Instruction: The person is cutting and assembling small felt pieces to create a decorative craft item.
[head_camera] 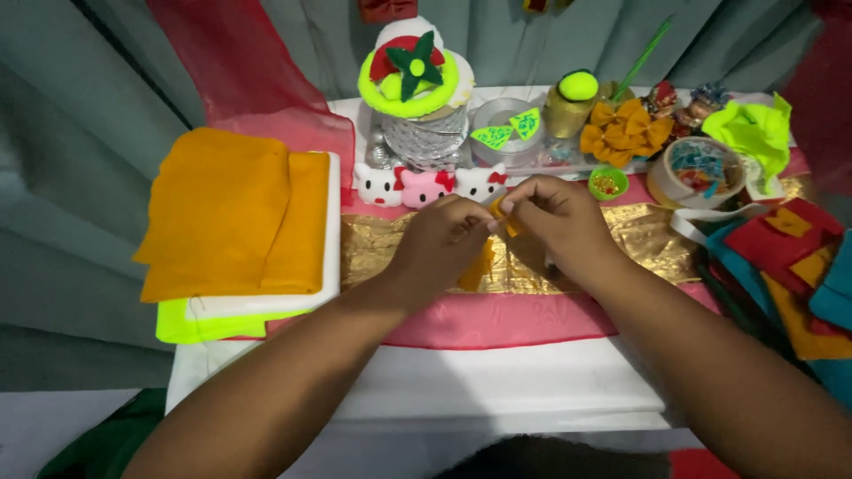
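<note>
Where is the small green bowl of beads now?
In the head view, the small green bowl stands right of centre, between the orange felt bows and the right hand.

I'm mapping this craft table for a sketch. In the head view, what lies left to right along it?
Orange felt stack → cat figures → left hand → right hand → green cup → tape roll → mixed felt pieces.

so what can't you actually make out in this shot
- Head view: the small orange felt piece is mostly covered by the left hand and right hand; its shape is unclear.
- The felt stack is cut off by the right edge.
- Beads in the green cup are too small.
</note>
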